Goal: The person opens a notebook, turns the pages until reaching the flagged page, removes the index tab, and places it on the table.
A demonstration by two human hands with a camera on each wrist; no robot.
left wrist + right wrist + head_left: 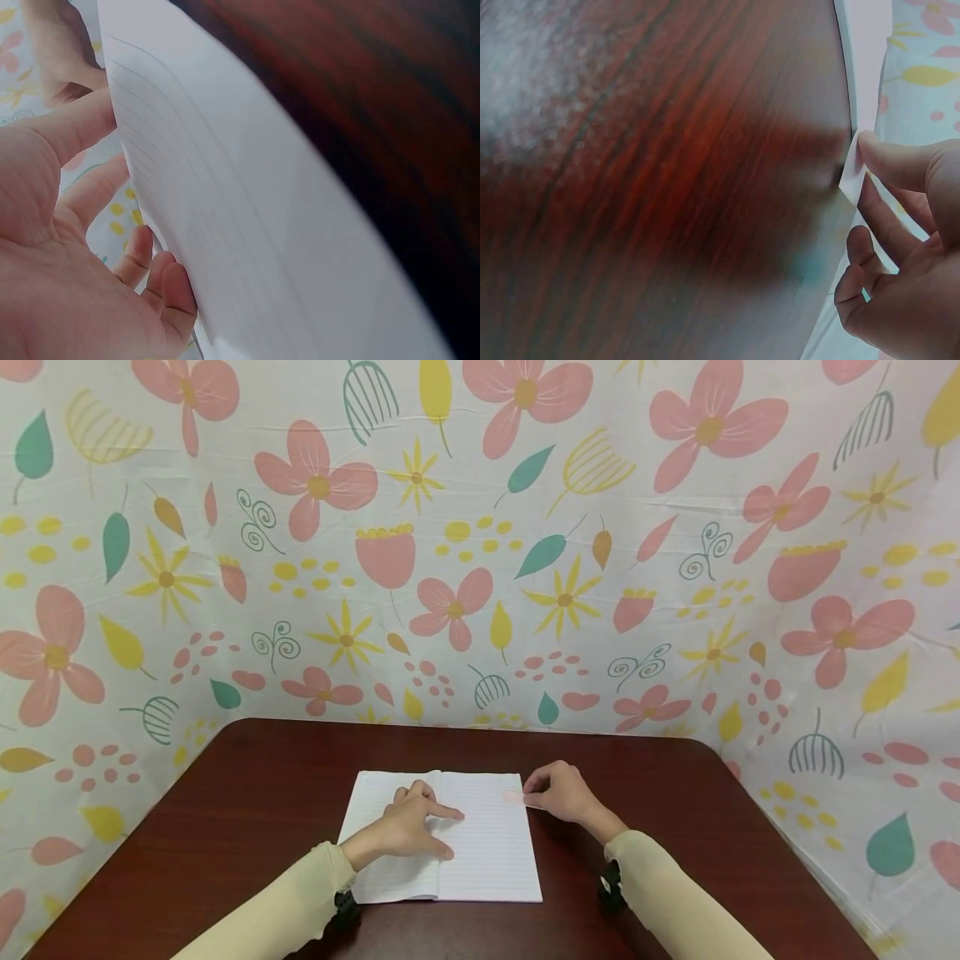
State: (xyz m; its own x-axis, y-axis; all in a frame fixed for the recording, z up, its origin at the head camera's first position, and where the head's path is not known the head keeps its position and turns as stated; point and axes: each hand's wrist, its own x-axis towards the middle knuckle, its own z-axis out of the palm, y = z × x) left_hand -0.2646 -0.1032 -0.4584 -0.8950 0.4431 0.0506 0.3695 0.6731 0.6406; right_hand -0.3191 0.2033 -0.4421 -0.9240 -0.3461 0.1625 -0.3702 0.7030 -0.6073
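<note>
An open lined notebook (491, 864) lies flat on the dark wooden table. My left hand (407, 827) rests on it near the central fold, thumb and index finger stretched over the right page. In the left wrist view, the other fingers of the left hand (97, 247) bend down against the paper. At the notebook's right edge, my right hand (564, 793) pinches a small pale pink paper slip (513, 797) between thumb and index finger. The slip overlaps the right page's upper margin. In the right wrist view, its outer end (853, 180) sticks out past the page edge.
The reddish-brown table (285, 760) extends around the notebook on all sides. A white cloth with flower prints (450, 610) hangs behind the table and along its sides. A dark band (611, 887) sits at the right wrist, below the cream sleeve (667, 893).
</note>
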